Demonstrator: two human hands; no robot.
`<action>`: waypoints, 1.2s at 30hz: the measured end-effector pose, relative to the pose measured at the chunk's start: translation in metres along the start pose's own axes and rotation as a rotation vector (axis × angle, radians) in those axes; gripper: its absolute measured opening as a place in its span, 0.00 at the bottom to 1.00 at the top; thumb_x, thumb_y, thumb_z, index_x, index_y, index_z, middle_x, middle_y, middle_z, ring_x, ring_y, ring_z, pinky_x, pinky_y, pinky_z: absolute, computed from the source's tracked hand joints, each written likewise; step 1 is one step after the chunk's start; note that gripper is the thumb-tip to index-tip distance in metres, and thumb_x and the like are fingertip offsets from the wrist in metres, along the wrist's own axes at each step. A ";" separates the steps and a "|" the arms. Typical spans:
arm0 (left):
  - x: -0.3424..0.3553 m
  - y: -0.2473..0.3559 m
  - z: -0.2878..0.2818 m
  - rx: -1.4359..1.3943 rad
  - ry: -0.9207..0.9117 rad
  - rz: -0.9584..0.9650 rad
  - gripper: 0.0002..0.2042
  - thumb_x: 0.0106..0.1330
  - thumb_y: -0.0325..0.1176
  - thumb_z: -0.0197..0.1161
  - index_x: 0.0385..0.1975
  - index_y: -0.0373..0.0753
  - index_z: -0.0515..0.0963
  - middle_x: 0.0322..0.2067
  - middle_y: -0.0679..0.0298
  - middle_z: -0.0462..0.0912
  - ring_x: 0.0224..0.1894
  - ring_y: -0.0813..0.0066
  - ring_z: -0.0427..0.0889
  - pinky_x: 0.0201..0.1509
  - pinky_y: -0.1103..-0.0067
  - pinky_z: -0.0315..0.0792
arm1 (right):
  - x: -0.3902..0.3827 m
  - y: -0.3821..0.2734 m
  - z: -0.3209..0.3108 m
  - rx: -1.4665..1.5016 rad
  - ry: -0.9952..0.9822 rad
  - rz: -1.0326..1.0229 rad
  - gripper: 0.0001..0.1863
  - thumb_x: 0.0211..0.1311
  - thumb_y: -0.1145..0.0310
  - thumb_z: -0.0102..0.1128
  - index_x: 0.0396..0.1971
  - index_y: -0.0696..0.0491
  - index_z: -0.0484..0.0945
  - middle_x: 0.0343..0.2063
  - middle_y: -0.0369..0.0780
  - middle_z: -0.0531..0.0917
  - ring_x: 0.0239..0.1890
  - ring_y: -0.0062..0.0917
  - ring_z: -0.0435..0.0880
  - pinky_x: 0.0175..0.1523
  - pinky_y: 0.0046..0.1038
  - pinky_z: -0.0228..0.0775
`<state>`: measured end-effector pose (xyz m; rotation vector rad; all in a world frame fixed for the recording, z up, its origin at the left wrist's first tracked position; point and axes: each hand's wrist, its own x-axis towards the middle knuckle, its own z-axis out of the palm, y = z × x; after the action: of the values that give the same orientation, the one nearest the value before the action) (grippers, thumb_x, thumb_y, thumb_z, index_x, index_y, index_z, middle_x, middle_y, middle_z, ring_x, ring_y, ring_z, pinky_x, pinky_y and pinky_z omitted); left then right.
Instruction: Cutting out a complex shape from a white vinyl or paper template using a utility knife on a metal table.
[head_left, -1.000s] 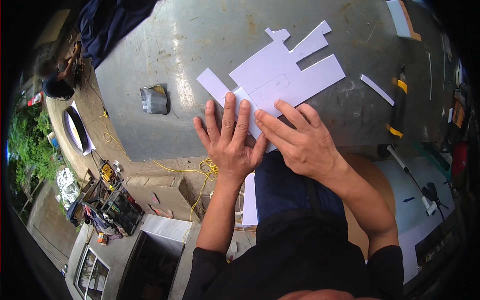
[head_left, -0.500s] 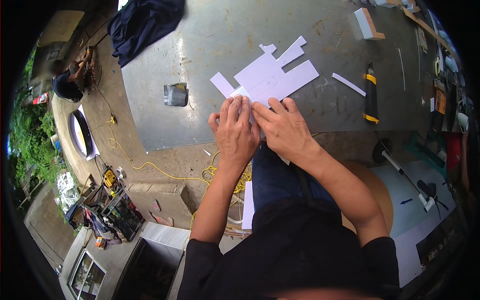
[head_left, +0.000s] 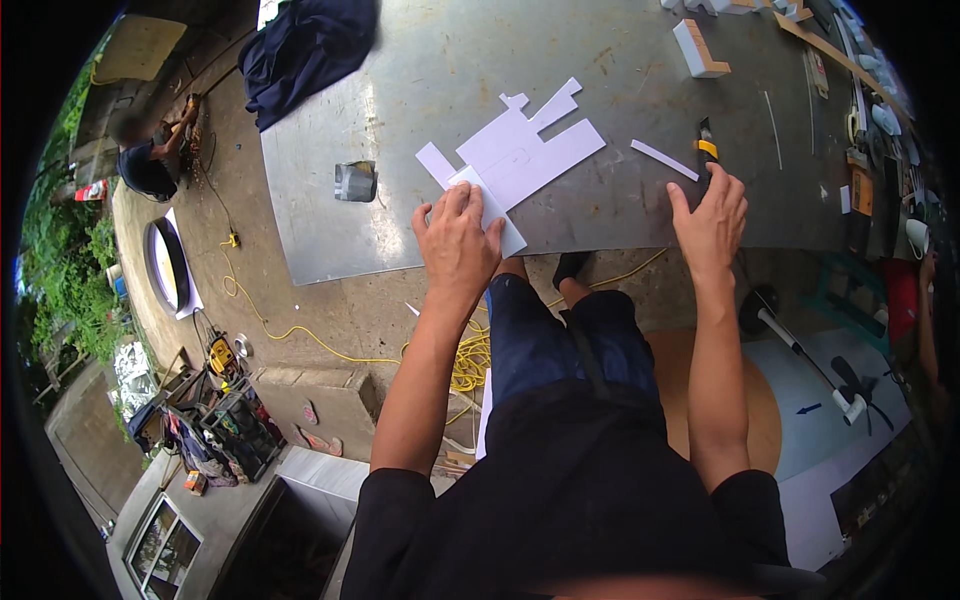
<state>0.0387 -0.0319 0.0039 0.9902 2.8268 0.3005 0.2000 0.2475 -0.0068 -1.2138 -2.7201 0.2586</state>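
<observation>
A small grey container (head_left: 355,181) stands on the metal table (head_left: 620,60), left of the left hand (head_left: 458,243), which lies flat and open on the near corner of the white cut-out sheet (head_left: 520,160); the sheet runs up and to the right. Further right, past a white strip (head_left: 664,160), the right hand (head_left: 712,222), open and holding nothing, has its fingertips at the yellow-and-black utility knife (head_left: 706,148), whose long axis points away from the person.

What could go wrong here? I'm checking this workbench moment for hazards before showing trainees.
The right hand is at the yellow-and-black utility knife; if its blade is out, fingers could be nicked. The white cut-out sheet is pinned only at one corner by the left hand, so it may slide on the smooth metal tabletop.
</observation>
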 end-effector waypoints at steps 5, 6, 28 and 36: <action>0.002 -0.001 -0.001 -0.036 -0.022 0.003 0.26 0.57 0.41 0.75 0.55 0.37 0.82 0.58 0.60 0.82 0.60 0.64 0.80 0.66 0.62 0.62 | 0.006 0.018 0.002 -0.051 -0.085 0.083 0.30 0.66 0.56 0.68 0.64 0.49 0.71 0.55 0.46 0.76 0.57 0.47 0.78 0.60 0.48 0.71; 0.001 -0.002 -0.001 -0.034 -0.018 -0.001 0.26 0.57 0.41 0.75 0.55 0.37 0.83 0.58 0.60 0.82 0.60 0.64 0.80 0.65 0.62 0.63 | 0.007 0.019 0.004 -0.056 -0.089 0.112 0.29 0.67 0.57 0.68 0.64 0.49 0.70 0.55 0.46 0.77 0.57 0.48 0.78 0.60 0.48 0.72; -0.008 -0.050 0.042 -0.283 0.083 0.204 0.32 0.57 0.51 0.76 0.60 0.43 0.78 0.71 0.45 0.69 0.75 0.47 0.64 0.74 0.61 0.50 | -0.077 -0.121 0.056 0.433 -0.283 -0.578 0.39 0.46 0.47 0.78 0.61 0.45 0.82 0.55 0.34 0.77 0.54 0.30 0.70 0.59 0.35 0.64; -0.005 -0.050 0.039 -0.284 0.078 0.224 0.41 0.53 0.58 0.78 0.64 0.43 0.73 0.72 0.43 0.67 0.76 0.46 0.63 0.75 0.59 0.50 | -0.083 -0.121 0.068 0.379 -0.156 -0.616 0.39 0.42 0.47 0.76 0.60 0.39 0.84 0.54 0.25 0.78 0.54 0.23 0.70 0.58 0.30 0.64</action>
<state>0.0199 -0.0673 -0.0454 1.2504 2.6367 0.7554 0.1532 0.0997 -0.0523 -0.2474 -2.8268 0.7569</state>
